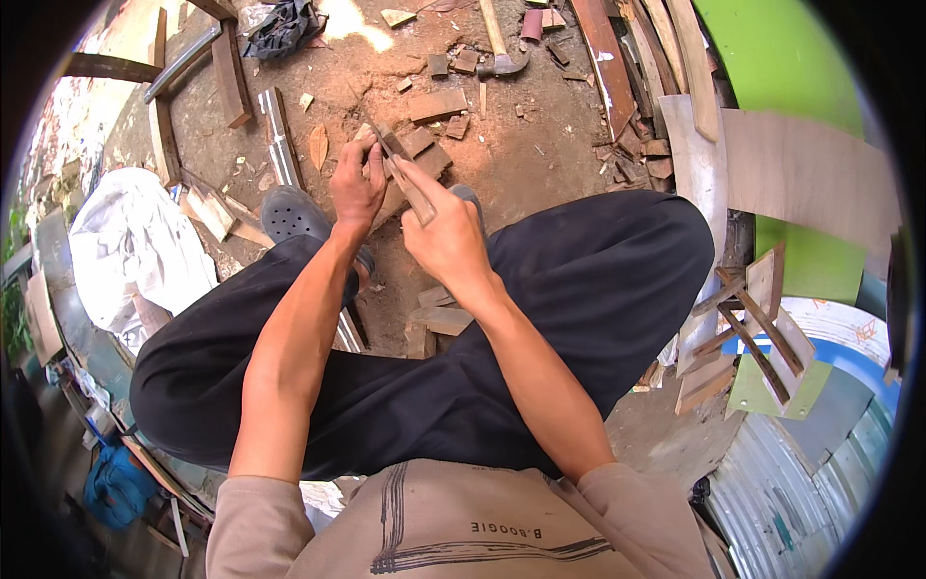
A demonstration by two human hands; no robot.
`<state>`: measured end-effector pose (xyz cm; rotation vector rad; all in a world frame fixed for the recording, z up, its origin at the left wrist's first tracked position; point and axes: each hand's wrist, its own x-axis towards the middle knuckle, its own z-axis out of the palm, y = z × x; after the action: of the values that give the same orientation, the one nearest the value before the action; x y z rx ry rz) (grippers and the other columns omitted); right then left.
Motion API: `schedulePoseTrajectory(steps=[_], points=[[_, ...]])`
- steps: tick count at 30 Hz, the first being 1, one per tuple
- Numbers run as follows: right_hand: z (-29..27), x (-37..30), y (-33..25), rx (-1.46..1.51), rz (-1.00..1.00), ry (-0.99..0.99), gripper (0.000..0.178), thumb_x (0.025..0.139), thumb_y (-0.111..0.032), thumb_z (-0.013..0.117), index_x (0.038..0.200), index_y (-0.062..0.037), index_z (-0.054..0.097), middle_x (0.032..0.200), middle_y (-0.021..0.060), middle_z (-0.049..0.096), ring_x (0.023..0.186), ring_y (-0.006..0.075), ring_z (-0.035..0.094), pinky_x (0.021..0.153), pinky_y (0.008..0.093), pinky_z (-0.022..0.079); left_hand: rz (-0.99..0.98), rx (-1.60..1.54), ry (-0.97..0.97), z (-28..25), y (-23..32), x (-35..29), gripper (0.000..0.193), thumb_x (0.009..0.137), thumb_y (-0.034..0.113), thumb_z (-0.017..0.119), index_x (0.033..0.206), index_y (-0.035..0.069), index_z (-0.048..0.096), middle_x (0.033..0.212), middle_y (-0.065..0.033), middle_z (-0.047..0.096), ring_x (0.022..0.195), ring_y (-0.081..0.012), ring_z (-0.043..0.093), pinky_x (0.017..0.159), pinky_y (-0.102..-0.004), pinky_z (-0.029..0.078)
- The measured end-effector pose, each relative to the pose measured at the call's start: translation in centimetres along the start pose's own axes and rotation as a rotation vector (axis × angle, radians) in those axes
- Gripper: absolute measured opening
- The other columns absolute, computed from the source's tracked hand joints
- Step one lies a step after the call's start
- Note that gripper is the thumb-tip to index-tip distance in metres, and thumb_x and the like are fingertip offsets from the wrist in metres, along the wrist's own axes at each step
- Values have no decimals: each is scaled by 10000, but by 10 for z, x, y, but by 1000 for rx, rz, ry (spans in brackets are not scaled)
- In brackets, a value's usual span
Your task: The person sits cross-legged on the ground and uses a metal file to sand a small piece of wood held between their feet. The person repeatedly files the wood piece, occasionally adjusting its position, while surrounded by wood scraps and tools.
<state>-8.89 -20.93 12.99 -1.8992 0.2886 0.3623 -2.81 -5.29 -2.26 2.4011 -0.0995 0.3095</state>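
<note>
The tool (pixel 415 193), wood-handled with a thin dark blade, is in the middle, between and slightly beyond the knees. The right hand (pixel 449 232) is wrapped around its handle. The left hand (pixel 357 188) has its fingers bent in beside the blade; whether it grips anything, I cannot tell. Wood blocks (pixel 436 161) lie just beside the tool. Farther off is a hammer (pixel 502 64); near left, a clog (pixel 289 214), then white cloth (pixel 135 246).

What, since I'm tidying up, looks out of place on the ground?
Wood scraps lie scattered beyond the right hand, and the hammer lies loose near them; it looks untidy, perhaps a trip risk.
</note>
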Motion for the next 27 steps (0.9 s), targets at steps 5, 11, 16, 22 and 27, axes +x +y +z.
schedulePoseTrajectory(steps=[5,11,16,22,27], points=[[-39,-96,-30,-8,-75,-9,604,801,110,561,1400,26,555,1302,251,648,1143,383,664,913,351,552,46,-98,101,-3,1,7,99,964,122,674,1045,66,662,1057,-138,717,956,-341,714,804,-405,576],[-28,-82,-26,-79,-145,-8,619,827,48,596,1437,-34,541,1251,273,646,952,430,691,796,411,574,-72,-106,109,-1,1,-6,102,956,117,679,1043,65,663,1066,-139,721,980,-339,716,827,-404,580],[7,-12,-7,-59,-157,12,600,849,2,589,1443,-61,540,1240,301,627,1017,473,645,829,457,560,-84,-129,92,0,0,-12,117,955,151,690,1047,82,672,1093,-120,727,981,-334,718,804,-408,586],[-50,-139,-40,-149,-138,2,599,815,136,543,1409,58,539,1303,255,656,1103,331,707,885,348,569,-64,-147,172,1,4,-9,99,963,109,679,1045,55,666,1065,-130,727,965,-310,724,818,-392,579],[10,-11,3,-101,-269,76,603,835,43,561,1430,-53,550,1168,301,658,1010,466,645,755,430,540,-60,-220,217,12,6,-7,124,947,154,700,1055,94,687,1108,-106,730,976,-330,718,806,-413,590]])
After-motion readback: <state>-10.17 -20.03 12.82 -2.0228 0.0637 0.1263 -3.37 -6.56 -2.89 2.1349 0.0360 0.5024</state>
